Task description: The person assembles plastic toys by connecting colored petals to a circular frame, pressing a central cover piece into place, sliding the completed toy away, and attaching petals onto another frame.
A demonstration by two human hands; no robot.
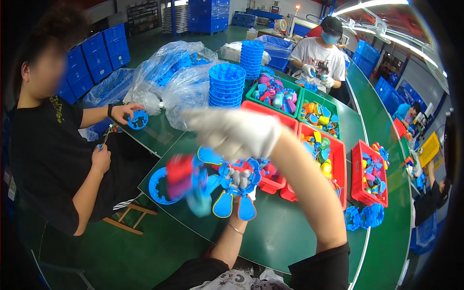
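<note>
My left hand, in a pale glove, holds a blue plastic ring from below; its grey-looking fingers show through the ring's middle. Paddle-shaped blue pieces with coloured rims, such as the yellow-edged blue paddle, stick out around the ring. On the ring's left side, red, purple and teal pieces are smeared by motion. Above the ring, my white-gloved right hand reaches across to the left. Its fingers are blurred, and I cannot tell whether they hold anything.
Beside the work lies a blue ring on the green table. Red bins and green bins hold colourful pieces. Blue rings stand stacked behind. A co-worker sits left with a blue ring; another works at the far side.
</note>
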